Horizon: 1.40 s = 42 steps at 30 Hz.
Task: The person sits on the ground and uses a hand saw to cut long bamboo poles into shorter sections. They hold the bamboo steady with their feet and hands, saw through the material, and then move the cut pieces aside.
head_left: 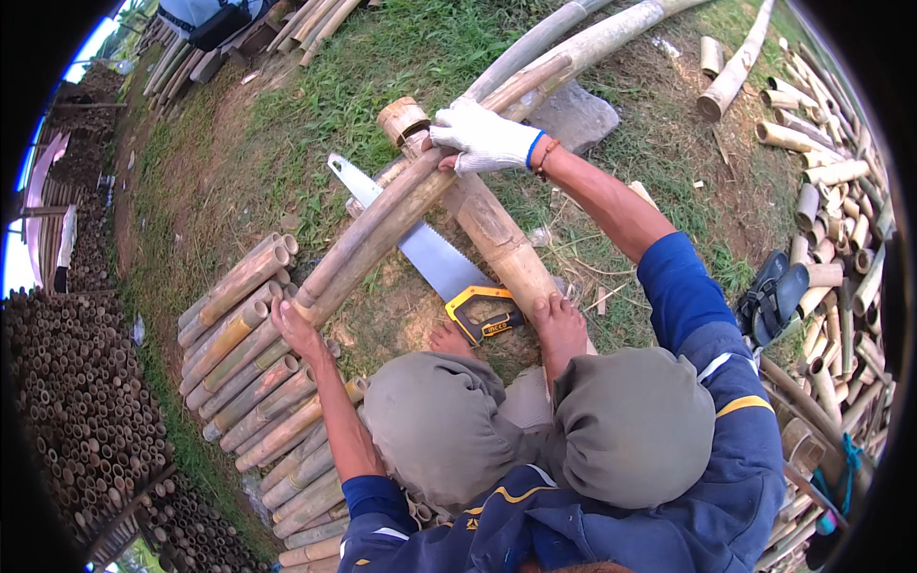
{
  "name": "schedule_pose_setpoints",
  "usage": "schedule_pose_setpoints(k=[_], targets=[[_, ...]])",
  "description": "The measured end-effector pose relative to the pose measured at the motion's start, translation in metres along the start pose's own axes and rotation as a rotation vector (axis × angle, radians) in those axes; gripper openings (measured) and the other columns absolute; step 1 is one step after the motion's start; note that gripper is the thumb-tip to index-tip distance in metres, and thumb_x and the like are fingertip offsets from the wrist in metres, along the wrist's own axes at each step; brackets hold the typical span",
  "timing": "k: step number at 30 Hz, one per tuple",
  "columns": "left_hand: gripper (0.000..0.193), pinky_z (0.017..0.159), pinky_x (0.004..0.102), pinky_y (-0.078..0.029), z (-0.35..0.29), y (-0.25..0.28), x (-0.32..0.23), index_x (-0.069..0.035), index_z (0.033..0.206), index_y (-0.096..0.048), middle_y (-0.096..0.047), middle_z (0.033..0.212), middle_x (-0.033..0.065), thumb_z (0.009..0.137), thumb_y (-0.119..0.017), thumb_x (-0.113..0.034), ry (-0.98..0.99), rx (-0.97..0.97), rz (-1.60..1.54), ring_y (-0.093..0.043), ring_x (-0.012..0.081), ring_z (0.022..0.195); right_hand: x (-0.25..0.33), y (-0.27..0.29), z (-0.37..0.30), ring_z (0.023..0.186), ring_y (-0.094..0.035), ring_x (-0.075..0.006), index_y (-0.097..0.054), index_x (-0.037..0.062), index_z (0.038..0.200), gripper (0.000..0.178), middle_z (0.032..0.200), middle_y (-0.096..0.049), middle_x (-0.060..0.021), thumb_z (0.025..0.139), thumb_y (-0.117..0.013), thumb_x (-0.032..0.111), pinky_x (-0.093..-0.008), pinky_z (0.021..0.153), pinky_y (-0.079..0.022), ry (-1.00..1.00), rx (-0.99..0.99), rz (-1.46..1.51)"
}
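A long bamboo pole (pixel 368 244) runs slantwise before me from lower left to upper right. My left hand (pixel 299 329), bare, is closed around its near end. Further up, my right hand (pixel 482 138), in a white knitted glove, grips the same pole from above. Under the pole lies a hand saw (pixel 439 260) on the ground; its yellow and black handle (pixel 484 313) is between my bare feet, and the pole hides part of the blade. A thicker bamboo piece (pixel 501 244) crosses beneath the pole, with my right foot (pixel 561 329) against it.
Cut bamboo pieces (pixel 277 411) lie stacked on the left. At the right are a heap of short bamboo lengths (pixel 836 210) and dark sandals (pixel 772 298). A grey stone (pixel 576 116) sits beneath long bamboo poles (pixel 611 38) at the top. Upright bamboo bundles (pixel 86 382) fill the far left.
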State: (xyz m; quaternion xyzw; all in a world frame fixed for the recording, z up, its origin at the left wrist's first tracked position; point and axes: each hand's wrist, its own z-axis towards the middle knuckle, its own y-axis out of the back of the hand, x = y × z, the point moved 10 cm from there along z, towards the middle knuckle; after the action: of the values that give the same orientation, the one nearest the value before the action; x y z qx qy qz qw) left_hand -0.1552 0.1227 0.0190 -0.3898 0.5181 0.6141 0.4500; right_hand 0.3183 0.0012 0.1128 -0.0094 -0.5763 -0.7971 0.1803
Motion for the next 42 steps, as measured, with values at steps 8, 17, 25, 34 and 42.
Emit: schedule_pose_setpoints(k=[8,17,25,34,42], targets=[[0.026,0.098,0.0418,-0.053,0.004,-0.019,-0.090,-0.009,0.127,-0.075,-0.076,0.111,0.0157,0.107,-0.063,-0.021,-0.428,0.082,0.508,-0.071,0.0318,0.106,-0.004,0.002,0.007,0.106,-0.062,-0.0386,-0.074,0.0160,0.122,0.039,0.108,-0.066,-0.0136,0.089,-0.083,0.034,-0.0510,0.094,-0.050,-0.076,0.006,0.015],[0.028,0.082,0.0371,-0.058,0.016,-0.021,-0.064,-0.006,0.122,-0.077,-0.082,0.097,0.0084,0.106,-0.059,-0.021,-0.230,0.157,0.280,-0.078,0.0223,0.088,0.019,0.010,-0.050,0.109,-0.061,-0.0396,-0.071,0.0119,0.126,0.046,0.112,-0.066,-0.0149,0.084,-0.086,0.020,-0.0526,0.095,-0.049,-0.079,-0.185,-0.016],[0.031,0.091,0.0356,-0.058,0.014,-0.007,-0.053,0.001,0.120,-0.075,-0.079,0.102,0.0134,0.096,-0.074,-0.018,-0.248,-0.023,0.036,-0.075,0.0216,0.095,-0.002,-0.008,-0.313,0.115,-0.066,-0.0331,-0.068,0.0050,0.127,0.034,0.123,-0.066,-0.0164,0.093,-0.076,0.003,-0.0442,0.093,-0.054,-0.655,-0.338,-0.030],[0.029,0.094,0.0310,-0.055,0.010,-0.011,0.004,0.000,0.127,-0.071,-0.078,0.107,0.0086,0.105,-0.066,-0.019,0.064,0.137,-0.359,-0.071,0.0142,0.101,0.040,0.021,-0.316,0.095,-0.066,-0.0314,-0.061,0.0015,0.120,0.031,0.120,-0.064,-0.0173,0.091,-0.069,-0.007,-0.0403,0.081,-0.055,-0.701,-0.312,0.073],[0.027,0.093,0.0337,-0.055,-0.027,-0.018,0.032,-0.001,0.123,-0.072,-0.074,0.105,0.0079,0.105,-0.067,-0.021,0.212,0.034,-0.516,-0.069,0.0167,0.098,0.012,0.008,-0.515,0.104,-0.060,-0.0428,-0.065,-0.0008,0.126,0.036,0.111,-0.060,-0.0212,0.090,-0.069,0.002,-0.0518,0.089,-0.050,-1.222,-0.434,-0.299]])
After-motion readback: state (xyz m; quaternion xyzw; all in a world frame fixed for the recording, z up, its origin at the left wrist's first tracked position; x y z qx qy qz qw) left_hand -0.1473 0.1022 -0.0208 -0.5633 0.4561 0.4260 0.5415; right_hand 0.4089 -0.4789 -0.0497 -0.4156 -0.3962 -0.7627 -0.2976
